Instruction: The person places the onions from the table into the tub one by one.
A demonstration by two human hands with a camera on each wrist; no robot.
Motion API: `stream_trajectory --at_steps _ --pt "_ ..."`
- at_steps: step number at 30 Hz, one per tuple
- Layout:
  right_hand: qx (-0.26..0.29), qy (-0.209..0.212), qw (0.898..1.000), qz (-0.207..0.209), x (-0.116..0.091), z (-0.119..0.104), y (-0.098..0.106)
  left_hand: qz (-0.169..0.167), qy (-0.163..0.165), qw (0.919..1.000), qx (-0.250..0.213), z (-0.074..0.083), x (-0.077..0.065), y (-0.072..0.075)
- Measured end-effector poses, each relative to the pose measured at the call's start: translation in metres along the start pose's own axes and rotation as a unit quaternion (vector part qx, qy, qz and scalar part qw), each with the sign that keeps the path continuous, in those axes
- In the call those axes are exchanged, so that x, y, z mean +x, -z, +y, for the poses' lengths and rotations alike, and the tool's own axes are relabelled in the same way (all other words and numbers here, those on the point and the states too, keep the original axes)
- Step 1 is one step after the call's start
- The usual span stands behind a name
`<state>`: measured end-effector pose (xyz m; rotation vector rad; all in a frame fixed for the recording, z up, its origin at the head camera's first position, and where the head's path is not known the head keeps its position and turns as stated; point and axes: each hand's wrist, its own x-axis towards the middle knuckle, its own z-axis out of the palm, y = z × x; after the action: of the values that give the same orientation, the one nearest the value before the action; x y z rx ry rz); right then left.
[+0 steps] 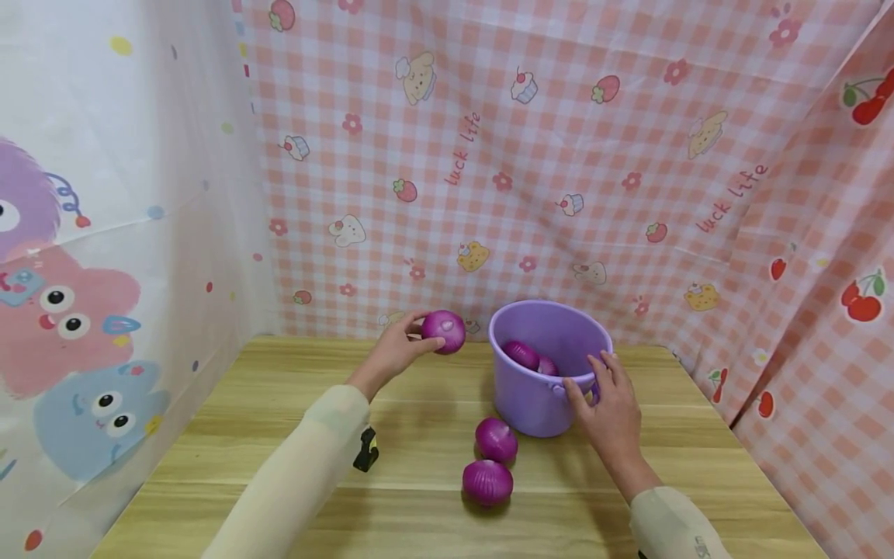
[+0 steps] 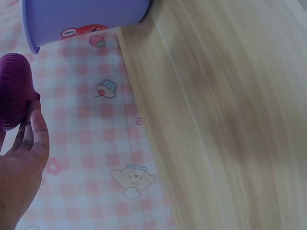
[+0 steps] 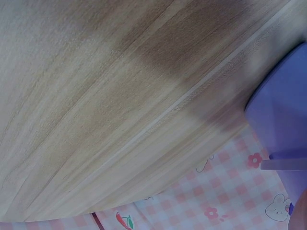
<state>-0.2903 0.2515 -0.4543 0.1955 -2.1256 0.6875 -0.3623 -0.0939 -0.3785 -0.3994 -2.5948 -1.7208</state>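
A red onion (image 1: 444, 332) is held up above the far part of the table by my left hand (image 1: 396, 355), thumb on its near side. In the left wrist view the same onion (image 2: 14, 91) shows at the left edge, against the fingertips. To its right stands a purple bucket (image 1: 534, 404), upright, with red onions (image 1: 521, 355) inside. My right hand (image 1: 613, 411) holds the bucket at its right rim, thumb at the front and fingers at the side. On the table before the bucket lie two more red onions, one nearer (image 1: 487, 483) and one farther (image 1: 497, 440).
The wooden table (image 1: 419, 512) reaches back to a pink checked curtain (image 1: 447, 155). A small black object (image 1: 366, 450) shows beside the left sleeve. A white printed curtain (image 1: 195, 155) hangs at the left.
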Motion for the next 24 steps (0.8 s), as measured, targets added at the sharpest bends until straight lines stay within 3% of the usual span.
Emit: stream_trajectory --at_steps 9,24 --pt "-0.003 0.002 1.000 0.002 -0.001 0.001 -0.001 -0.014 -0.006 0.9989 -0.044 0.015 0.005 -0.009" --pt "-0.002 -0.004 1.000 -0.002 -0.001 0.000 -0.001 -0.014 -0.017 0.9985 -0.049 0.043 0.013 -0.033"
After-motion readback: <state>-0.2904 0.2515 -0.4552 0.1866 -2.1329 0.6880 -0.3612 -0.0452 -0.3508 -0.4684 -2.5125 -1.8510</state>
